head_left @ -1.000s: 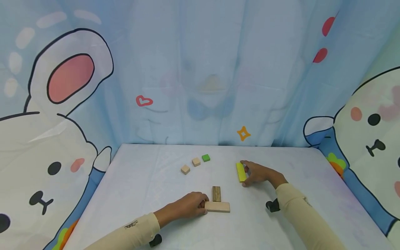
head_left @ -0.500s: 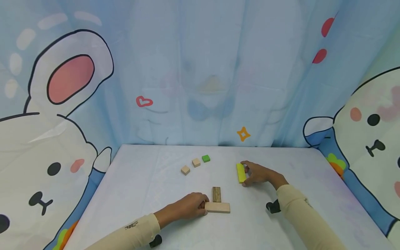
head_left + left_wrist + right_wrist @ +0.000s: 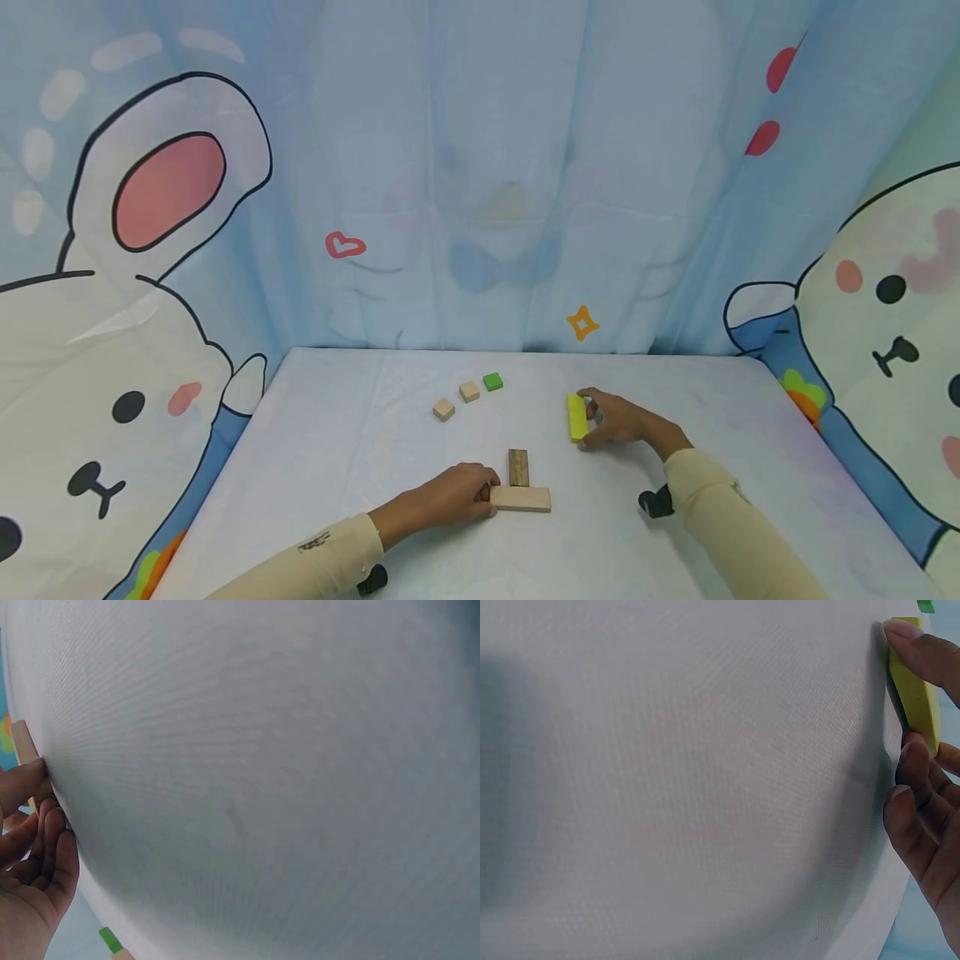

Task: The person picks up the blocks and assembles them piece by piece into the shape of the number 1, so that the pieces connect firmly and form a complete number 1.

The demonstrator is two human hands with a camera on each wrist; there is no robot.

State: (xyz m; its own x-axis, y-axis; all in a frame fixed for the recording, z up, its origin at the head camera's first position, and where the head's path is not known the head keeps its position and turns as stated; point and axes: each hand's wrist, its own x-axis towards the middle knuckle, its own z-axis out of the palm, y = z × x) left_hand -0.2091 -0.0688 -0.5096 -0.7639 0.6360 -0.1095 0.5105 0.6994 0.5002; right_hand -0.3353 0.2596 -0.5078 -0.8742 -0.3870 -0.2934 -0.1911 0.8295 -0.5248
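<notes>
My left hand (image 3: 456, 493) pinches the left end of a pale wooden plank (image 3: 522, 499) lying crosswise on the white table. Behind the plank, a dark brown wooden block (image 3: 518, 467) points away from me, its near end against the plank's far side. Farther right, my right hand (image 3: 619, 418) grips a yellow rectangular block (image 3: 577, 418) by its two ends, thumb at the near end and fingers at the far one. In the right wrist view the thumb (image 3: 919, 649) presses one end of the yellow block. Whether that block touches the table, I cannot tell.
Two small pale wooden cubes (image 3: 444, 409) and a small green block (image 3: 492, 381) sit in a slanting row toward the back of the table (image 3: 360, 467). A blue curtain (image 3: 487, 167) with cartoon figures hangs behind the table's far edge.
</notes>
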